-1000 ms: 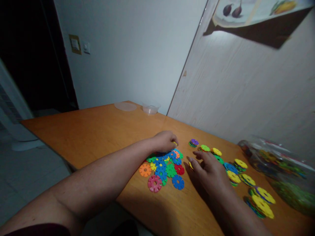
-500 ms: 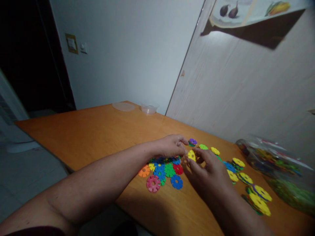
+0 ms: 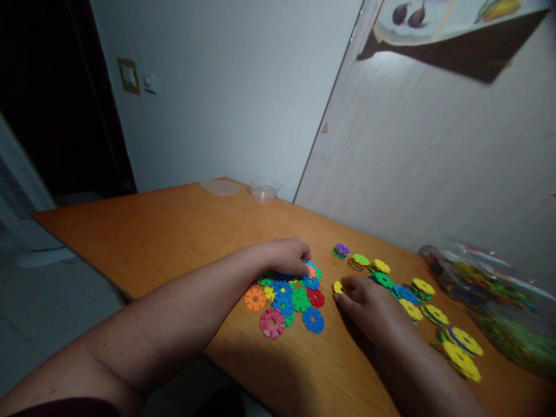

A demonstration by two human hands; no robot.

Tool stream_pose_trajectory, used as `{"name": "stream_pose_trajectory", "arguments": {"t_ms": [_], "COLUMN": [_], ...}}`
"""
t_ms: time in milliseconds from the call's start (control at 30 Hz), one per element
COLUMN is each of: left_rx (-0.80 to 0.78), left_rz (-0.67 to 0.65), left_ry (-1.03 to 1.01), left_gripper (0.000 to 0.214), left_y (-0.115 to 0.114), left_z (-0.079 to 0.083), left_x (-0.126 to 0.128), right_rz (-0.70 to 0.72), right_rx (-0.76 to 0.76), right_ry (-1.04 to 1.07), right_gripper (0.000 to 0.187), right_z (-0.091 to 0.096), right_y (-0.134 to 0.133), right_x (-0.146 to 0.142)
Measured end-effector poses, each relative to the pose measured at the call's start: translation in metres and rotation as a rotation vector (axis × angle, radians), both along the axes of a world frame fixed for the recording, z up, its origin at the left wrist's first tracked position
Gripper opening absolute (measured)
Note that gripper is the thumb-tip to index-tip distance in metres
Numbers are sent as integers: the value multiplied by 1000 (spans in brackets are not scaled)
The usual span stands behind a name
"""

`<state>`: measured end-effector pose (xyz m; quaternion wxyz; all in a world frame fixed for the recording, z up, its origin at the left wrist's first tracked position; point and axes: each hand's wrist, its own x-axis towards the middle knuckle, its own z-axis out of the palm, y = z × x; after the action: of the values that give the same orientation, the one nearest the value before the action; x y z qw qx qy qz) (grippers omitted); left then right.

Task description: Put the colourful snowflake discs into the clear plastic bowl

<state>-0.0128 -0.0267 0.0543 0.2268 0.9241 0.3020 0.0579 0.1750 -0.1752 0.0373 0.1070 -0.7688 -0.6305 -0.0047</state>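
A loose pile of notched plastic discs (image 3: 299, 300) in blue, green, orange, red and pink lies on the table. My left hand (image 3: 291, 256) reaches over the far side of this pile, fingers curled down beside an orange disc (image 3: 311, 271); whatever they pinch is hidden. To the right of the pile, my right hand (image 3: 362, 298) holds a yellow notched disc (image 3: 337, 288) between thumb and fingers, low above the table. Beyond and beside that hand stand several short stacks of discs, among them one topped with purple (image 3: 341, 249) and one topped with light green (image 3: 361, 259).
More yellow-topped stacks (image 3: 461, 360) run along the right side of the table (image 3: 165, 231). Clear plastic bags (image 3: 486, 284) of colourful pieces lie by the wall. At the far corner are a clear tub (image 3: 264, 190) and a flat lid (image 3: 219, 187).
My left hand has drawn back leftward from my right hand to the pile. My right hand has lowered slightly with the yellow disc, and the stacks behind show more fully.
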Motion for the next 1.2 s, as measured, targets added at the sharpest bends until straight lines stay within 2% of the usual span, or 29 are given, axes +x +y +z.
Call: {"name": "stream_pose_trajectory", "arguments": {"t_ms": [67,200,400,500,600,733,800,900,1067,1133,1200], "left_rx": [15,59,3,-139,-381,-662,-748,-834,-815,-713,-536], "left_rz": [-23,-21,-6,14,14,-65,-78,-73,12,56,106], "left_ry": [20,44,-63,-268,-436,-544,-582,-630,-634,-596,-563], "left_gripper": [43,45,24,25,32,31,32,30,36,38,33], "left_y": [0,0,0,-1,-7,-18,-21,-23,-24,-21,-14], "left_z": [1,1,-2,-4,-5,-4,-5,-6,-4,-3,-4], "left_x": [-1,0,6,11,15,20,21,22,22,22,21], "right_rz": [0,-12,-6,56,151,242,254,237,169,81,0], "right_rx": [-3,128,242,299,336,331,325,344,285,307,314], "right_ry": [9,50,137,170,168,136,124,131,125,66,-11], "right_gripper": [36,49,45,45,50,44,38,39,34,39,45], "right_z": [-1,-6,-8,-7,-4,2,4,9,19,22,22], "right_y": [1,1,2,0,-3,-5,-6,-9,-11,-9,-7], "right_x": [1,2,-1,-8,-17,-26,-29,-34,-35,-24,-10]}}
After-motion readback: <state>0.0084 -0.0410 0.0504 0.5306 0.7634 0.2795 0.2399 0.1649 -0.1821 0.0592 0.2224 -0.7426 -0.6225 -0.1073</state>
